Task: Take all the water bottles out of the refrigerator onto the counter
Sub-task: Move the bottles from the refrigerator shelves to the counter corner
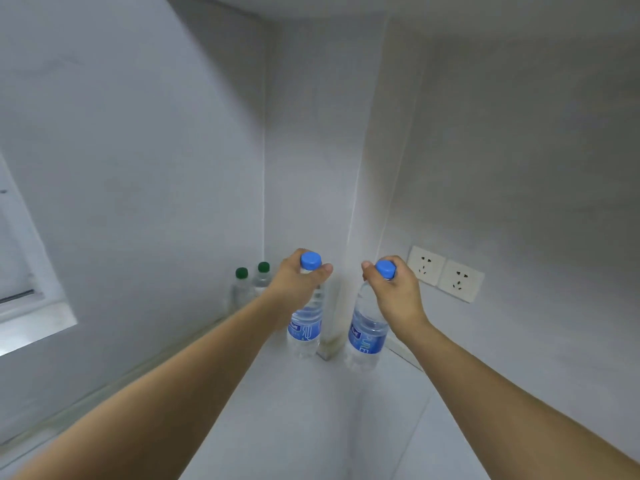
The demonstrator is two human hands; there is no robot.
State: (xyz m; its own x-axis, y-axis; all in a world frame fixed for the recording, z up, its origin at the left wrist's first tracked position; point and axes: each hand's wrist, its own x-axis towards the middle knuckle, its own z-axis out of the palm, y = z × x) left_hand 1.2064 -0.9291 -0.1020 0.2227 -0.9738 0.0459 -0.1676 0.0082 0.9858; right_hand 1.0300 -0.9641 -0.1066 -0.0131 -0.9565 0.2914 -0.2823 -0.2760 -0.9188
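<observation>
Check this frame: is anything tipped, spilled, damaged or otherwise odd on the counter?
Nothing stands out. Both blue-capped bottles are upright in the left hand and right hand; two green-capped bottles stand upright by the wall. No spill shows.

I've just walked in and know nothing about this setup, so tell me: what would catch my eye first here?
Two outstretched arms dominate the centre: the left hand and the right hand each grip the neck of an upright blue-capped water bottle, one on the left and one on the right, at the counter corner. Behind the left arm, two green-capped bottles stand by the wall. A double wall socket sits to the right.
</observation>
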